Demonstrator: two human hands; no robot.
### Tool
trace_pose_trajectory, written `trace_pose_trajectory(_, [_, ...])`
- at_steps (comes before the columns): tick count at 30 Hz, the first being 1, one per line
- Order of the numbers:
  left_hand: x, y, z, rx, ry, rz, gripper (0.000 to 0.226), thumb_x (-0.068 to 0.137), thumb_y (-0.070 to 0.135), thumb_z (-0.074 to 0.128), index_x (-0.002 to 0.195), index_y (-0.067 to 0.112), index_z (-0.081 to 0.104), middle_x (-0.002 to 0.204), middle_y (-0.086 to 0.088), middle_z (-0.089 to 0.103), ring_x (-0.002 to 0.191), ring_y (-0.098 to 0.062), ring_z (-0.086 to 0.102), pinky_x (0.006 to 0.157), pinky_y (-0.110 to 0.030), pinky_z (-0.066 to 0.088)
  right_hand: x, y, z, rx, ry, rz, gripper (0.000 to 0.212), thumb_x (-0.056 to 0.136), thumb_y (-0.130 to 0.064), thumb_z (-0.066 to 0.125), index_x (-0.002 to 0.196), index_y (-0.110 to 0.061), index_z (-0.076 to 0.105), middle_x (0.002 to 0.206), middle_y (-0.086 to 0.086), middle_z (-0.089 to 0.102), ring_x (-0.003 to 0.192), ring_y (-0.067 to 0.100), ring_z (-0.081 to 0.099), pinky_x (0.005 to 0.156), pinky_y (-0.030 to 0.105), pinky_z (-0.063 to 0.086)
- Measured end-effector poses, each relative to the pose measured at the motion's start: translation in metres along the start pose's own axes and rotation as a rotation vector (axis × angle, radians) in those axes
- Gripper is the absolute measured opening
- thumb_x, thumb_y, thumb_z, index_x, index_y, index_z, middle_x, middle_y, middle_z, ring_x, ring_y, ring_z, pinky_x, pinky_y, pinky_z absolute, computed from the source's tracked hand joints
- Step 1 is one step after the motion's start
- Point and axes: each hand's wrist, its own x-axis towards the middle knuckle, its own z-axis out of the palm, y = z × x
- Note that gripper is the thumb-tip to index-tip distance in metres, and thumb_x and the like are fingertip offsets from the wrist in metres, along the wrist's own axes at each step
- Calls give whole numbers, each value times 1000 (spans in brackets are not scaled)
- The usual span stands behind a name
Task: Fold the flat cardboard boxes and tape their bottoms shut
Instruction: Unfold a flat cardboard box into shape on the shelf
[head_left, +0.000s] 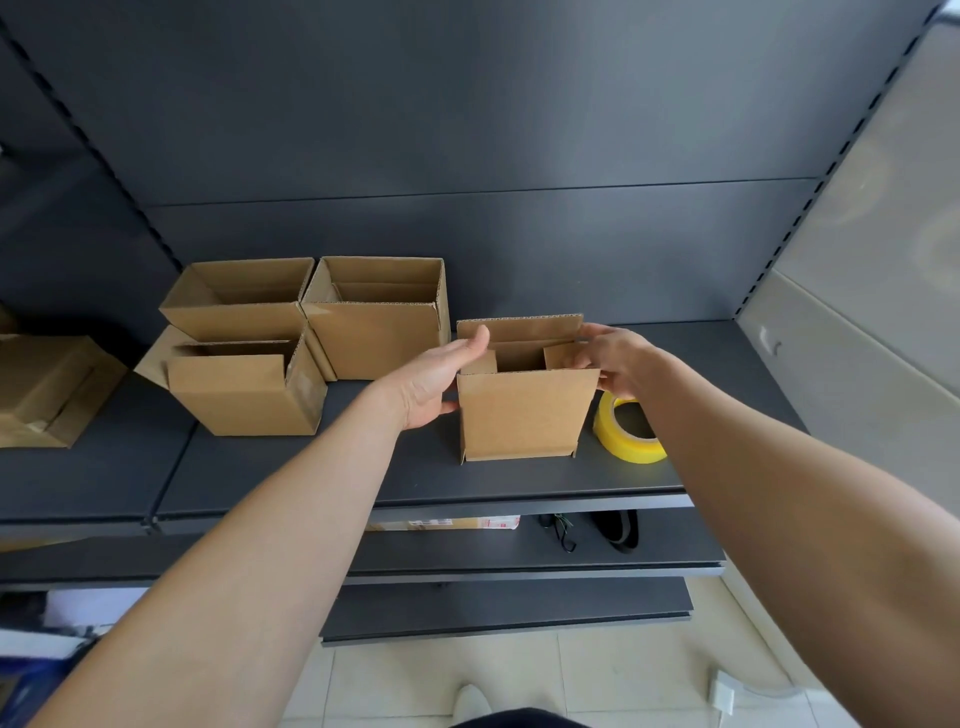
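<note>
Left hand (441, 379), right hand (618, 364) and forearms (249, 545) are bare; white shoe tip (471, 701), dark clothing (519, 719) below.

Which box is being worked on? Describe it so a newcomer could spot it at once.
On the dark grey shelf, look right of the three open boxes. The box stands alone beside a yellow tape roll. Only it is touched: the left hand lies flat on one side, the right hand grips the other.
</note>
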Motion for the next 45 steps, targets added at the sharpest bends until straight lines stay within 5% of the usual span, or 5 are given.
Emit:
trace_pose_trajectory(13, [2,-6,-5,1,-54,13,72,84,18,70,145,29,32,153,7,29,140,-20,25,114,-48,15,-10,-8,2,179,-82,51,60,82,-67,55,125,-26,50,127,9,54,109,34,58,93,48,51])
trace_pose_trajectory(22, [13,-8,3,112,213,112,53,79,15,76,122,18,43,104,0,56,103,-20,53,95,-40,47,-16,-8,9,167,-39,48,66,77,-72,56,125,-26,50,132,6,52,104,31,60,84,47,55])
trace_pose_trajectory(28, [15,-11,7,185,309,149,65,79,15,77,124,17,31,99,-6,50,92,-15,53,72,-21,45,-17,-8,13,188,19,46,63,79,-68,59,124,-25,48,130,3,52,96,27,62,76,44,57])
trace_pose_trajectory(35, [15,-16,7,204,319,164,95,77,13,78,140,39,12,143,-10,22,128,-26,35,105,-42,41,-13,-6,17,180,82,47,44,86,-57,60,116,-26,53,110,2,56,104,27,59,93,47,51])
trace_pose_trajectory(45, [20,-20,6,142,317,224,48,80,12,76,113,32,47,129,-3,41,118,-23,43,88,-33,50,-13,-2,16,234,57,28,30,93,-25,59,122,-16,56,105,6,60,97,24,60,88,41,54])
